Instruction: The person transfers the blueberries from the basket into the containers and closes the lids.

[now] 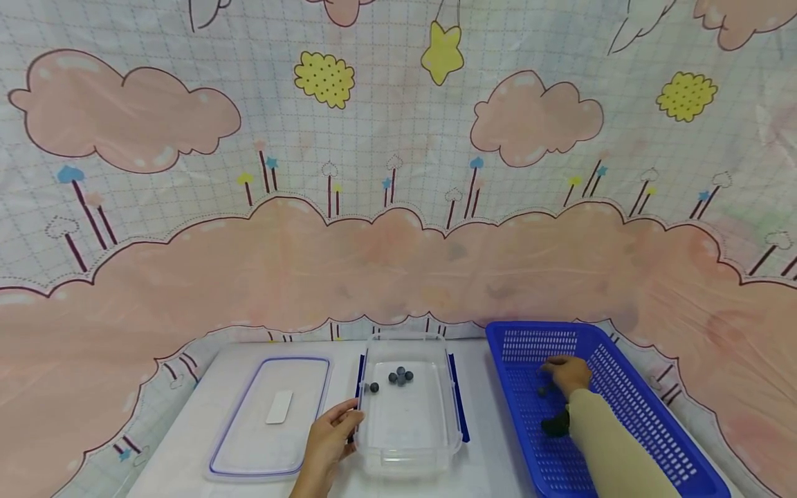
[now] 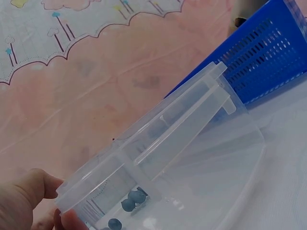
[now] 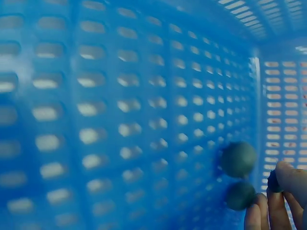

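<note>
A clear plastic box point(image 1: 407, 432) stands at the middle of the table, with several blueberries point(image 1: 401, 377) on its floor. My left hand point(image 1: 332, 432) grips the box's left rim, thumb and fingers on either side of the wall point(image 2: 91, 184). Inside the blue basket point(image 1: 523, 443) on the right, my right hand point(image 1: 568, 373) reaches low near the far end. Between its thumb and fingers it pinches a dark blueberry point(image 3: 273, 182), partly covered by the thumb. Two more blueberries point(image 3: 238, 159) lie in the basket beside the fingertips.
Left of the box lies its clear lid point(image 1: 249, 446) with a purple-blue edge, a white rectangle point(image 1: 279, 407) at its middle. A dark green clump point(image 1: 555, 423) sits in the basket beneath the right forearm. Patterned cloth point(image 1: 398, 270) hangs behind the table.
</note>
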Motion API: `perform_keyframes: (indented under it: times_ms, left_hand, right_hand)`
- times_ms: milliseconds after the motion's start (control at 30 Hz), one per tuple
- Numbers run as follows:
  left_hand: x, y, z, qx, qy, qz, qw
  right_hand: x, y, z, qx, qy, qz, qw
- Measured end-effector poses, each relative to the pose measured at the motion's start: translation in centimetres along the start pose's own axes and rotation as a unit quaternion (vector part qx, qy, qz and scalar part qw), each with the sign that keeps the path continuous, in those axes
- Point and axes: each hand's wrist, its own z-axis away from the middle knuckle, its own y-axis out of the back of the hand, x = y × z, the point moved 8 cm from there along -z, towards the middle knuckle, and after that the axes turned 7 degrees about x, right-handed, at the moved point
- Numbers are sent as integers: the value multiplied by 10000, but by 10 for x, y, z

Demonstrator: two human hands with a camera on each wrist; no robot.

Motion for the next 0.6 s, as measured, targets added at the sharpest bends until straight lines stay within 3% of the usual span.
perform_keyframes:
  times_ms: [200, 333, 600]
  left_hand:
    - [0, -1, 1, 2, 0, 7, 10000]
    - [-1, -1, -1, 21, 11, 21, 10000]
    - [-1, -2, -7, 51, -67, 64, 9999]
  right_hand:
    - [-9, 11, -3, -4, 122, -120, 9999]
    - [-18, 13, -4, -121, 441, -68, 9989]
    - [-34, 11, -4, -571, 919, -120, 9941]
